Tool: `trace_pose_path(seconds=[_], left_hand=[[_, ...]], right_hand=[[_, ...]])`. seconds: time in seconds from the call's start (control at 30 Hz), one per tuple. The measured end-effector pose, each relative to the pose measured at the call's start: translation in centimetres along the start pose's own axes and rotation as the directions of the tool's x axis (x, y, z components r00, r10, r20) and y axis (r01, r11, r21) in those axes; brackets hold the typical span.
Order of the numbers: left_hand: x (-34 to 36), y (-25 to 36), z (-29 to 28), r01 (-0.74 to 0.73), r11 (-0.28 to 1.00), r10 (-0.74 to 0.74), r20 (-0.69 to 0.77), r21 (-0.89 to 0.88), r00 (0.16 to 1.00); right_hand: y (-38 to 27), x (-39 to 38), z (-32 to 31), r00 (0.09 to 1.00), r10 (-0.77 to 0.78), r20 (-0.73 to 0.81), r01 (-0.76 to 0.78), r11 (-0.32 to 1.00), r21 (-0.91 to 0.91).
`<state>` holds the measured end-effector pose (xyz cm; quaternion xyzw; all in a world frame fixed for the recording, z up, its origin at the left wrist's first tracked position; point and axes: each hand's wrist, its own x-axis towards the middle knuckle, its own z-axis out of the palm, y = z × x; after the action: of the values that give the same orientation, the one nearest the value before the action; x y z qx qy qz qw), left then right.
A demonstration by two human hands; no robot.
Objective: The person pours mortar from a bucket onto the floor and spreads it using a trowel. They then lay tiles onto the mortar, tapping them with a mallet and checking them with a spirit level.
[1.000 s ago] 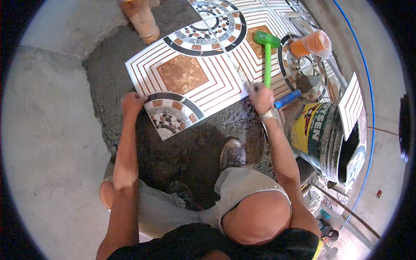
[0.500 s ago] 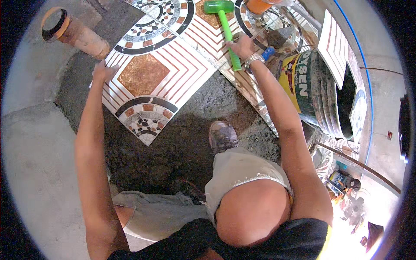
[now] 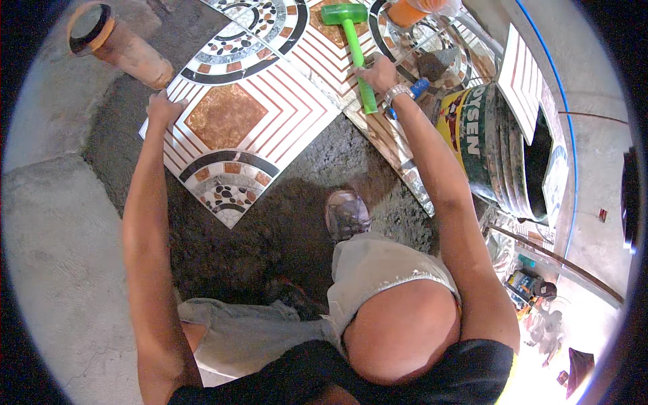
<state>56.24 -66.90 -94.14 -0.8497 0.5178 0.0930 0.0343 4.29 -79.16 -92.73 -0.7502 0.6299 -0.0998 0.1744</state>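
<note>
My left hand (image 3: 166, 110) is closed over the left edge of a square patterned floor tile (image 3: 287, 111), its thumb side on the top face. The tile has brown-and-white chevron stripes, a rust-brown patch and pebble-pattern arcs. Its near corner points toward me over dark, rough mortar (image 3: 229, 266). Up and to the right, my right hand (image 3: 380, 74) grips the handle of a green mallet (image 3: 353, 44), with the mallet head pointing away from me above neighbouring tiles. A watch with a metal band (image 3: 398, 92) is on my right wrist. Some fingers of both hands are hidden.
An orange pipe stub (image 3: 125, 50) rises beyond my left hand. Right of my right forearm a dark green bucket (image 3: 482, 145) lies tipped, with a loose striped tile (image 3: 520, 84) against it. A blue hose (image 3: 570, 135) runs along the right. My shoe (image 3: 347, 214) stands on the mortar.
Very little differs. The view has shifted slightly, and more of a blue handle shows beside my right wrist. Both hands keep their holds on the tile and the mallet.
</note>
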Motion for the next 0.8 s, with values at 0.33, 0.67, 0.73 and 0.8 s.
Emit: trace_pose_path(seconds=[0.33,0.67,0.73,0.8], left_hand=[[-6.2,0.6,3.1,-0.161,0.983,0.160,-0.015,-0.085,0.987],[-22.4,1.8,0.3,-0.068,0.998,0.068,0.213,-0.006,0.975],[-22.5,1.3,0.6,-0.093,0.996,0.092,0.189,-0.002,0.978],[-22.5,1.0,0.6,-0.055,0.998,0.061,0.186,-0.035,0.981]], right_hand=[[0.8,2.3,1.4,0.987,0.134,0.090,-0.133,0.991,-0.019],[-14.4,-5.6,0.0,0.959,-0.224,0.174,0.119,0.874,0.472],[-19.7,-6.2,0.9,0.871,-0.280,0.405,0.042,0.862,0.505],[-23.9,-7.4,2.7,0.830,-0.474,0.293,0.338,0.847,0.411]])
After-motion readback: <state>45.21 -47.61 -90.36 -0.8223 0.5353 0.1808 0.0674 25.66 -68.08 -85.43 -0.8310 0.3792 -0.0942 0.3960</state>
